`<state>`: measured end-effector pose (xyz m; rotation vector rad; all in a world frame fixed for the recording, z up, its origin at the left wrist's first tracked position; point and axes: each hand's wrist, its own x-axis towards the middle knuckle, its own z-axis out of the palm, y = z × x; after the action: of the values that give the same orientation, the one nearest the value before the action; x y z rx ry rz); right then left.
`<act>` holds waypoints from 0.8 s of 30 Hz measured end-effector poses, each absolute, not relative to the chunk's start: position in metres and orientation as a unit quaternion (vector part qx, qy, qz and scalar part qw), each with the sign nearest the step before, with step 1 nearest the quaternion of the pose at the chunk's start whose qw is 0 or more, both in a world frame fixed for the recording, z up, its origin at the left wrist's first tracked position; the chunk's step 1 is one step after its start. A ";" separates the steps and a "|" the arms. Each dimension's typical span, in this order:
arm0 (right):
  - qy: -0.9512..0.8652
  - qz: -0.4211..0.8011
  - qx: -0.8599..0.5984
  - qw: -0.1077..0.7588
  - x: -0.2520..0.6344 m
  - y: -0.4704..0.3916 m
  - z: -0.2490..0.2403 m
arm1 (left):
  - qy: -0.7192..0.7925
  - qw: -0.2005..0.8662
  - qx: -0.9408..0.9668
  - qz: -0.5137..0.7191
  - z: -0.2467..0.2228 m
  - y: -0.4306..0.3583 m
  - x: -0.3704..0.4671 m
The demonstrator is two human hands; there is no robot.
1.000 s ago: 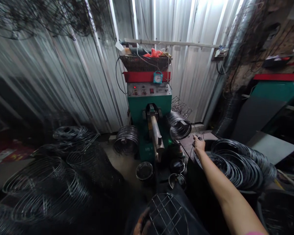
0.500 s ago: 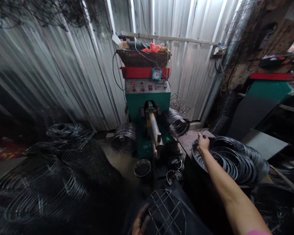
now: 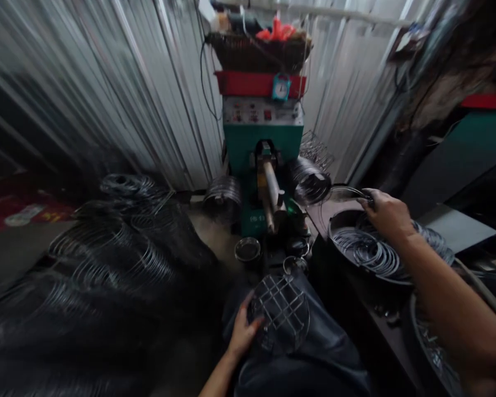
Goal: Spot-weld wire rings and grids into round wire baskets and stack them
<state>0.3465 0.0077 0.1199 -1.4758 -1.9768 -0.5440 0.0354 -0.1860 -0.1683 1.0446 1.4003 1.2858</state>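
My left hand (image 3: 244, 326) grips the left edge of a round wire rack (image 3: 283, 309) with a crossed grid, which lies over my dark-covered lap. Up at the right, my right hand (image 3: 386, 212) is closed on thin wire rings (image 3: 342, 188) that stick out to its left. Below that hand is a round tray (image 3: 334, 251) of loose wire rings (image 3: 366, 251). A green machine (image 3: 235, 146) with a long metal arm (image 3: 271, 184) stands in front of me.
Coils of rings hang left (image 3: 222, 193) and right (image 3: 312, 182) of the machine arm. Stacks of wire rings (image 3: 111, 259) fill the left side. Small round dishes (image 3: 248, 250) sit below the machine. A bin of metal pieces (image 3: 434, 347) is at the lower right.
My right hand has lifted from the tray's far edge, moving right, with rings in it. My left hand and the rack have come further into view. The camera view has tilted down.
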 end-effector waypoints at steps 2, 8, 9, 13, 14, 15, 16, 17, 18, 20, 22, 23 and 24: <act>-0.790 -0.178 -0.522 0.270 0.334 -0.021 0.111 | 0.569 0.462 0.413 0.541 -0.166 -0.179 0.040; -0.824 0.075 -0.428 0.364 0.268 -0.099 0.069 | 0.544 0.461 0.401 0.575 -0.167 -0.149 0.038; -0.807 0.137 -0.432 0.379 0.258 -0.104 0.057 | 0.539 0.465 0.405 0.574 -0.168 -0.145 0.037; -0.697 0.353 -0.482 0.396 0.234 -0.097 -0.011 | 0.498 0.506 0.416 0.568 -0.170 -0.143 0.034; -0.656 0.391 -0.507 0.399 0.233 -0.092 -0.029 | 0.486 0.520 0.414 0.568 -0.171 -0.144 0.033; -0.612 0.423 -0.533 0.403 0.234 -0.088 -0.046 | 0.476 0.530 0.410 0.569 -0.172 -0.146 0.032; -0.574 0.446 -0.553 0.407 0.237 -0.086 -0.061 | 0.469 0.536 0.408 0.571 -0.173 -0.149 0.031; -0.545 0.464 -0.568 0.406 0.240 -0.086 -0.076 | 0.464 0.539 0.407 0.573 -0.174 -0.151 0.030; -0.525 0.478 -0.576 0.404 0.243 -0.088 -0.088 | 0.461 0.540 0.407 0.574 -0.175 -0.153 0.028; -0.508 0.503 -0.578 0.393 0.251 -0.095 -0.107 | 0.448 0.555 0.406 0.571 -0.175 -0.156 0.024; -0.473 0.542 -0.577 0.386 0.257 -0.104 -0.120 | 0.435 0.584 0.396 0.560 -0.174 -0.158 0.020; -0.440 0.567 -0.579 0.387 0.260 -0.108 -0.125 | 0.429 0.596 0.386 0.558 -0.174 -0.159 0.018; -0.400 0.592 -0.581 0.391 0.263 -0.111 -0.128 | 0.426 0.603 0.373 0.562 -0.174 -0.161 0.016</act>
<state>0.2629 -0.1107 -0.1284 -1.4749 -1.0153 1.5042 0.0164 -0.1606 -0.1737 0.8629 0.9873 1.3010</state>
